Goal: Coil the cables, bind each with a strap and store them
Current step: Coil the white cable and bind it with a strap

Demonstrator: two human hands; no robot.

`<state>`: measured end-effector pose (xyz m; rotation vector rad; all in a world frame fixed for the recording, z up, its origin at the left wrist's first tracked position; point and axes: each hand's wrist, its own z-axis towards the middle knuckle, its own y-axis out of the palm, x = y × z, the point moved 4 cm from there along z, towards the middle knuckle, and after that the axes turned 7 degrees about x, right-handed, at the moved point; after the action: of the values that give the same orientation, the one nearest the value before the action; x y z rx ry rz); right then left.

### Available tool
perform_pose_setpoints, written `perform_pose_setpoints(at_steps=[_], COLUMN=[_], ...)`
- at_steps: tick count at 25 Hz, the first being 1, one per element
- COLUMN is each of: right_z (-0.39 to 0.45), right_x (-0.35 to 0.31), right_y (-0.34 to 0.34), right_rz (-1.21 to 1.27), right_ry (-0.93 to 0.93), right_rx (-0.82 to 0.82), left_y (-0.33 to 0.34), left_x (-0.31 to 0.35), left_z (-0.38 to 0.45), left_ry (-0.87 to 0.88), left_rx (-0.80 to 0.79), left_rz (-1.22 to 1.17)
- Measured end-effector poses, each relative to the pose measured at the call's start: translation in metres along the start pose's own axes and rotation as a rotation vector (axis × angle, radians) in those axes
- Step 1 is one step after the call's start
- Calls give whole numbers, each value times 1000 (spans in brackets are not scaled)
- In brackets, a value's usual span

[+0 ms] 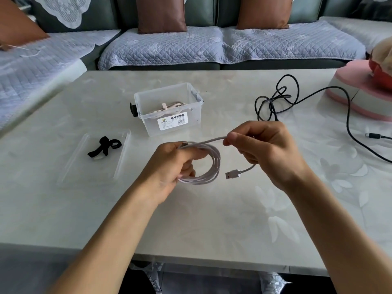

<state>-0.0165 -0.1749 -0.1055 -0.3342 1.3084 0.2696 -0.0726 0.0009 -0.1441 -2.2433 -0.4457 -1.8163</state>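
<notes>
Over the middle of the pale marble-patterned bench point(212, 225), seen from the head camera, the person holds a white USB cable point(209, 166) just above the surface. The left hand point(169, 166) has its fingers curled round the near-left side of the coil, which hangs as several loops stacked together. The right hand point(258, 145) pinches the free run of the same cable between thumb and forefinger, so a short straight stretch spans from one hand to the other. Below the right hand the tail of the cable droops and ends in a USB plug point(232, 174), which hangs to the right of the coil and apart from it.

Behind the hands stands a clear plastic storage box point(169, 110) with a printed label on its front wall; a pale coiled cable point(167, 108) lies inside it. To the left of the box, the clear lid point(95, 158) lies flat on the bench with black straps point(105, 146) on it. To the right, well apart from the hands, a black cable point(297, 100) sprawls uncoiled in loose tangles, its plug end near the right edge. A pink and white round box point(356, 96) sits at the far right corner. Beyond the bench runs a sofa point(191, 45) with quilted grey covers and brown cushions point(160, 13).
</notes>
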Motion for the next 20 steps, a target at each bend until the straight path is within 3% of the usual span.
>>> perform_pose_setpoints(at_steps=[6,11,20], right_z=[3,2,-5], right_x=[19,15,32], right_y=[7,9,32], right_rz=[-51,14,-53], right_ry=[175,134,247], right_rx=[63,173,71], left_y=[1,3,1], left_x=[8,4,2], left_z=[-6,-4,3], left_ry=[-86,-112,-142], left_rx=[-119,-19,133], left_rz=[-359,-260,-598])
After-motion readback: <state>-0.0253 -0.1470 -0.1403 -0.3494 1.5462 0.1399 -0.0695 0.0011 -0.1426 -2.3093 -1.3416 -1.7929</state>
